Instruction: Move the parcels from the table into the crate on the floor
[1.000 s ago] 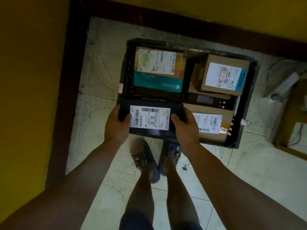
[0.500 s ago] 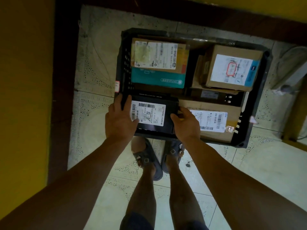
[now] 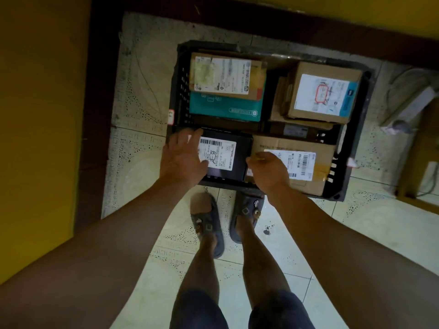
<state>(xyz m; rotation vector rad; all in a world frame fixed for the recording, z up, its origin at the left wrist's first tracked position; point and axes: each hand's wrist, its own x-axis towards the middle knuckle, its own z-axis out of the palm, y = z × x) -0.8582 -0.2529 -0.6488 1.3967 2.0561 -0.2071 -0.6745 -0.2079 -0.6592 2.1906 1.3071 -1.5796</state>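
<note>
A black crate (image 3: 181, 91) stands on the tiled floor in front of my feet. A flat black parcel (image 3: 240, 157) with a white label lies in its near left corner. My left hand (image 3: 181, 160) hovers over the parcel's left end with fingers spread, holding nothing. My right hand (image 3: 270, 170) is at the parcel's right edge, fingers curled in with nothing visible in them. A brown box (image 3: 318, 172) lies beside it at the near right. At the back are a labelled box (image 3: 225, 76) on a teal box (image 3: 221, 108) and another brown box (image 3: 325, 93).
A yellow wall with dark skirting (image 3: 88, 115) runs along the left and the back. My feet in grey sandals (image 3: 209, 224) stand just before the crate. Cables and a power strip (image 3: 413, 105) lie at the right, beside a wooden frame (image 3: 413, 198).
The black parcel went down from above the crate's near edge into its near left corner. Both hands have come off it; the left opened over it.
</note>
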